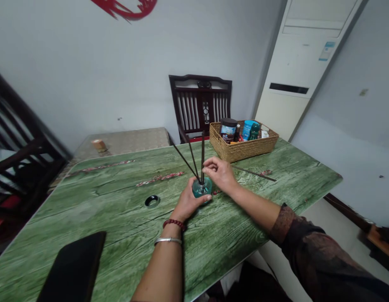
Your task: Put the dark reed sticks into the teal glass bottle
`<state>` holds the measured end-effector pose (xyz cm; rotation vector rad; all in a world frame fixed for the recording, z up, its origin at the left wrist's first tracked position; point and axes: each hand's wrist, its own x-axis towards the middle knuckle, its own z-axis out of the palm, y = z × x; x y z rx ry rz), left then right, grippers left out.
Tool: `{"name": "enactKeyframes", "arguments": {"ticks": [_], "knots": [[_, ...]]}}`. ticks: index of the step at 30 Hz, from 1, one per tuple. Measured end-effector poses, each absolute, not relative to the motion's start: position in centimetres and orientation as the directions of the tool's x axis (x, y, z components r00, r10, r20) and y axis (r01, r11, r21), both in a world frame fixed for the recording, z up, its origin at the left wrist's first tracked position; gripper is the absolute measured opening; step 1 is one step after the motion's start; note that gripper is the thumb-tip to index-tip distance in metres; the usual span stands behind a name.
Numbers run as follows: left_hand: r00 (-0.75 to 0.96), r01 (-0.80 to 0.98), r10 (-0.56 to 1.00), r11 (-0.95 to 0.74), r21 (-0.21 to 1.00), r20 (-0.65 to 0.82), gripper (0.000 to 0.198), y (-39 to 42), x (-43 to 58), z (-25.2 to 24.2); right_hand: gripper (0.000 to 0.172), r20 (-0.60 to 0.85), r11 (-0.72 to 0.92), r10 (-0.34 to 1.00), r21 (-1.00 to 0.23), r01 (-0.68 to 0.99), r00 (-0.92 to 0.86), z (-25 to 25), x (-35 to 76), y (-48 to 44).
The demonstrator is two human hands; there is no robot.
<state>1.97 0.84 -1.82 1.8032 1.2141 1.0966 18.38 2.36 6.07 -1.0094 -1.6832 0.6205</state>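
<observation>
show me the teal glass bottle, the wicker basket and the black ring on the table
teal glass bottle [204,188], head view, on its body
wicker basket [244,152], head view, on its front wall
black ring [151,198], head view, on its rim

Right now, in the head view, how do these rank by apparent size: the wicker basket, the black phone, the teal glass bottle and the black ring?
1. Wicker basket and black phone: they look alike, and the phone's nearness to the camera makes ranking them unsure.
2. Teal glass bottle
3. Black ring

Soft, even indoor light, slightly dim, no clear source. Faint shadow under the round teal glass bottle [202,188]; no hard glare. Wide-angle warp at edges bends the dark wooden slatted chair [18,157].
</observation>
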Motion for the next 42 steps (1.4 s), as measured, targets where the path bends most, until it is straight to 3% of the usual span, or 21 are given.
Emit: {"name": "enactKeyframes", "arguments": {"ticks": [4, 9, 13, 16, 22, 27, 30, 36, 42], "knots": [[0.176, 0.372, 0.949, -0.309, 0.875, 0.261, 0.072, 1.0, 1.9, -1.8, 0.013, 0.547, 0.484, 0.832, -0.631, 0.606, -0.094, 4.3, 22.8, 1.9], [0.178, 0.366, 0.953, -0.295, 0.882, 0.245, 0.075, 1.1, 1.8, -1.8, 0.025, 0.432, 0.214, 0.9, -0.304, 0.928, -0.066, 1.4, 31.6, 3.1], [0.17, 0.371, 0.954, -0.293, 0.881, 0.246, 0.075, 1.1, 1.9, -1.7, 0.031, 0.266, 0.025, 0.964, -0.051, 0.998, -0.01, -0.6, 35.1, 3.8], [0.178, 0.38, 0.952, -0.298, 0.876, 0.248, 0.073, 1.2, 1.9, -1.8, 0.034, 0.224, -0.015, 0.974, 0.045, 0.999, 0.004, -1.3, 35.4, 3.6], [0.18, 0.374, 0.944, -0.324, 0.869, 0.275, 0.072, 1.3, 1.8, -2.0, 0.035, 0.279, 0.057, 0.957, 0.111, 0.992, -0.086, -1.4, 35.0, 2.8], [0.179, 0.363, 0.948, -0.314, 0.877, 0.265, 0.072, 1.1, 1.8, -1.6, 0.029, 0.225, 0.101, 0.967, 0.09, 0.991, -0.119, -1.3, 35.1, 2.7], [0.158, 0.367, 0.954, -0.296, 0.882, 0.254, 0.072, 0.9, 1.9, -1.4, 0.03, 0.275, 0.088, 0.956, 0.064, 0.994, -0.103, -1.0, 35.1, 2.9], [0.162, 0.375, 0.959, -0.279, 0.884, 0.234, 0.074, 1.0, 1.9, -1.5, 0.032, 0.208, 0.081, 0.972, 0.135, 0.988, -0.108, -1.0, 34.8, 2.8], [0.172, 0.372, 0.957, -0.282, 0.884, 0.233, 0.073, 1.0, 1.9, -1.4, 0.029, 0.224, 0.132, 0.962, 0.12, 0.984, -0.157, -1.2, 34.7, 2.0]]}}
